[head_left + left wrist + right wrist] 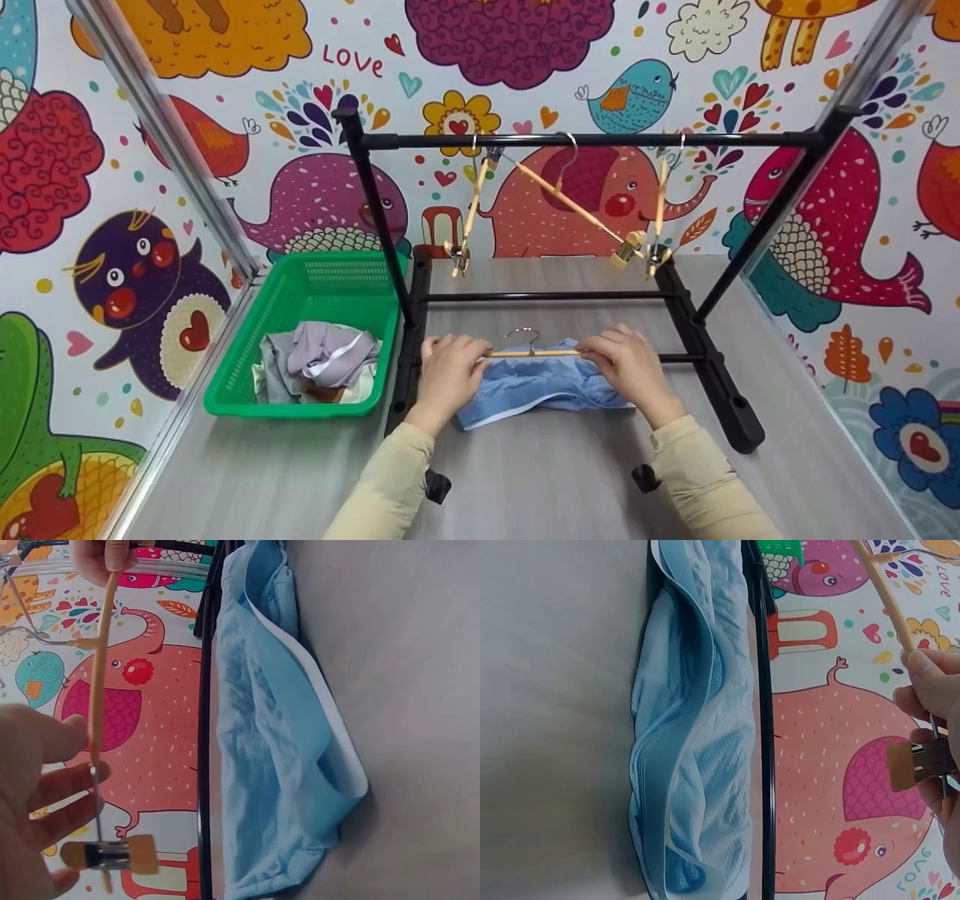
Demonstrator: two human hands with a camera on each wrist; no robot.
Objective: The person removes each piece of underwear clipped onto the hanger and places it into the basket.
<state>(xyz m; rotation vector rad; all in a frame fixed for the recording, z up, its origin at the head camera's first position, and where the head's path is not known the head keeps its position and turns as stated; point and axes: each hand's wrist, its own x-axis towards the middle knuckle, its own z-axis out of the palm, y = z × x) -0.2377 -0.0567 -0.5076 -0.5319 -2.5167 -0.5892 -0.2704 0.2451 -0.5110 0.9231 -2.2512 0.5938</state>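
Observation:
A wooden clip hanger with a metal hook spans between my two hands. My left hand holds one end, its thumb against the wooden bar and a clip beside its fingers. At the other end, my right hand pinches the bar, with another clip by its fingers. Below the hanger, a light-blue garment with a pale-edged band lies crumpled on the table; both wrist views show it apart from the hanger.
A black garment rack stands around the work spot, with several clip hangers on its top bar. Left of it, a green basket contains crumpled clothes. Patterned walls enclose the grey table.

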